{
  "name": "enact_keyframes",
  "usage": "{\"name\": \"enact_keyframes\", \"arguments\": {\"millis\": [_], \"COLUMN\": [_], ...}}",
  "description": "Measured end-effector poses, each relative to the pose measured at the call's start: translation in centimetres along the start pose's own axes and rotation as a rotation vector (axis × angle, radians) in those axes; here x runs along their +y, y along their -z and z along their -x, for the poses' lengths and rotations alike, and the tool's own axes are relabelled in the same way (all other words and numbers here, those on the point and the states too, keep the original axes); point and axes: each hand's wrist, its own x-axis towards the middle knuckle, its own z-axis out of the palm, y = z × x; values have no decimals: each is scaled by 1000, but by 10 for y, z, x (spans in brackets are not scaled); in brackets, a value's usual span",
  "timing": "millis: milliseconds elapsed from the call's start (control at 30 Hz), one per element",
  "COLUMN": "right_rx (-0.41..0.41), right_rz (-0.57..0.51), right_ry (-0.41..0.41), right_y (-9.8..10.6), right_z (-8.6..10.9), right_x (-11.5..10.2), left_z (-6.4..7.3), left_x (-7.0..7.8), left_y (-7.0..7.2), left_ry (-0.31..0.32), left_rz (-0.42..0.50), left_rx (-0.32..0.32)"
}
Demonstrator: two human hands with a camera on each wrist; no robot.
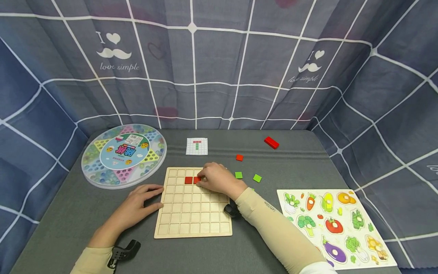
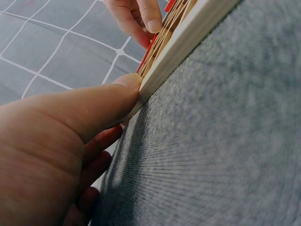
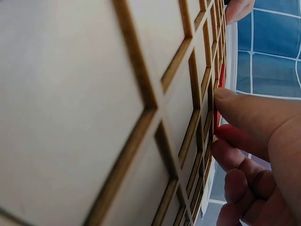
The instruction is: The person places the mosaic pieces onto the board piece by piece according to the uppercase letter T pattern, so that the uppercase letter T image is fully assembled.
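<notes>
Though it is half hidden, a red square tile (image 1: 196, 180) is pinched by the right hand (image 1: 219, 179) on a gridded wooden board (image 1: 192, 217). The board is touched by the left hand (image 1: 138, 207), fingers parted.

Wooden grid board (image 1: 186, 219), flat, two red tiles (image 1: 188, 180) atop

The left hand (image 1: 139, 203) and right hand (image 1: 219, 179) are bare; beige sleeves (image 1: 280, 224), the right bearing small dark lettering (image 1: 270, 206), adjoin black wrist devices (image 1: 126, 253).
</notes>
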Motion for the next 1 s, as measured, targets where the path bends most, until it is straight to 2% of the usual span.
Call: {"name": "enact_keyframes", "arguments": {"millis": [400, 633, 1000], "right_rx": [37, 36, 78], "right_rz": [-114, -156, -161], "right_ry": [22, -45, -142], "right_y": [8, 23, 35], "right_z": [2, 5, 22], "right_x": [15, 30, 70], "left_z": [1, 1, 2], "left_x": [0, 0, 2], "left_y": [0, -1, -1], "left_ry": [6, 10, 4], "left_rz": [6, 11, 19], "left_rx": [-2, -6, 9]}}
